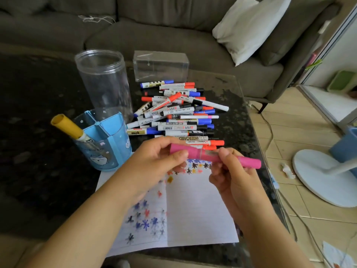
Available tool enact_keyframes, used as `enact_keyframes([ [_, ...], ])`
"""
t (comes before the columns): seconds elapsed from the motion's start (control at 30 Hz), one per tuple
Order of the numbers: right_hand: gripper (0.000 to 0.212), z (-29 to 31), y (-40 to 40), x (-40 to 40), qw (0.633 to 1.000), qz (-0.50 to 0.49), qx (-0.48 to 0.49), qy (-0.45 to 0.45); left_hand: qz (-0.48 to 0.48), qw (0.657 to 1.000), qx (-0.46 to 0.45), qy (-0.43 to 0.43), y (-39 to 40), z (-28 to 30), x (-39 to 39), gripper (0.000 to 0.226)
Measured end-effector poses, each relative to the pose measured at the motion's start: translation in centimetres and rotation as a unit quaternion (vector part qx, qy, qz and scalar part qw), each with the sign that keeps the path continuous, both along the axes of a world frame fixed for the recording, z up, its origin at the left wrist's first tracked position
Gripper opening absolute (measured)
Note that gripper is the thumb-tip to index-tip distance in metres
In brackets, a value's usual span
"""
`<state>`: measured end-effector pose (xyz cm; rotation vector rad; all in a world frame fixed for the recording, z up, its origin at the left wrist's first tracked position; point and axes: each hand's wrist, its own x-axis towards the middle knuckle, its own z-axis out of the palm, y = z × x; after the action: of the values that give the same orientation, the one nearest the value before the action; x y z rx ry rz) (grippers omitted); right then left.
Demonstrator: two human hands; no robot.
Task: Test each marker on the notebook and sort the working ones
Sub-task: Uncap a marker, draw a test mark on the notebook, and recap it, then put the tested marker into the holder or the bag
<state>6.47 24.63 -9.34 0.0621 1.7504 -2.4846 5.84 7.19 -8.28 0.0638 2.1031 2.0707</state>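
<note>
Head view: The left hand (160, 157) gripped the cap end of a pink marker (214, 156), fingers curled round it. The right hand (231, 171) pinched the barrel of the same marker, which lay roughly level between both hands. Directly below the hands lay the notebook (193, 209), open on the worktop (237, 117), its page bearing coloured star marks. Beyond the hands lay the marker pile (173, 115). Left of the left hand stood a blue holder (108, 144) containing a yellow marker (67, 126), with a clear jar (104, 82) behind it.

"HITEBOARD" upside down on a white marker (190, 138) at the pile's near edge, other labels too blurred
</note>
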Motion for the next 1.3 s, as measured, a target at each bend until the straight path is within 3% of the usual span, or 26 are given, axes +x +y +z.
enact_keyframes([
  [0.1, 0.028, 1.9, 1.5, 0.4, 0.999, -0.027, -0.015, -0.009, 0.034, 0.999, 0.019, 0.008, -0.3, 1.6, 0.4, 0.013],
  [0.17, 0.030, 3.6, 2.3, 1.1, 0.994, -0.010, 0.105, 0.014, 0.051, 0.998, 0.018, 0.028, -0.9, 3.1, 1.5, 0.014],
  [0.27, 0.015, 6.6, 1.5, 2.9, 0.908, 0.102, 0.390, 0.116, 0.090, 0.992, -0.017, 0.081, -2.7, 5.6, 4.0, 0.016],
  [0.33, 0.005, 8.4, -0.6, 4.0, 0.839, 0.168, 0.480, 0.195, 0.110, 0.985, -0.055, 0.118, -4.3, 7.0, 6.0, 0.019],
  [0.4, 0.010, 9.7, -3.6, 5.2, 0.785, 0.202, 0.525, 0.258, 0.128, 0.974, -0.102, 0.158, -6.0, 8.3, 8.4, 0.022],
  [0.5, 0.015, 10.5, -9.1, 7.5, 0.748, 0.228, 0.527, 0.333, 0.150, 0.949, -0.193, 0.198, -8.9, 10.1, 13.0, 0.021],
  [0.67, 0.010, 10.0, -18.3, 11.5, 0.744, 0.279, 0.448, 0.410, 0.264, 0.893, -0.298, 0.211, -16.3, 10.6, 22.0, 0.028],
  [0.8, 0.008, 7.2, -24.9, 15.2, 0.729, 0.378, 0.411, 0.395, 0.404, 0.809, -0.405, 0.137, -22.9, 7.9, 30.6, 0.026],
  [0.93, 0.006, 2.2, -30.7, 19.0, 0.668, 0.498, 0.428, 0.350, 0.469, 0.736, -0.487, 0.033, -27.0, 3.9, 37.5, 0.025],
  [1.03, 0.032, -2.1, -33.1, 20.8, 0.600, 0.554, 0.482, 0.318, 0.469, 0.719, -0.514, -0.015, -28.0, 0.9, 40.2, 0.025],
  [1.1, 0.049, -3.4, -33.3, 21.0, 0.576, 0.558, 0.511, 0.308, 0.446, 0.717, -0.535, -0.037, -28.1, -0.5, 40.6, 0.025],
  [1.3, 0.032, -0.7, -30.0, 17.9, 0.634, 0.461, 0.486, 0.387, 0.368, 0.745, -0.557, -0.012, -26.6, -0.9, 36.0, 0.024],
])
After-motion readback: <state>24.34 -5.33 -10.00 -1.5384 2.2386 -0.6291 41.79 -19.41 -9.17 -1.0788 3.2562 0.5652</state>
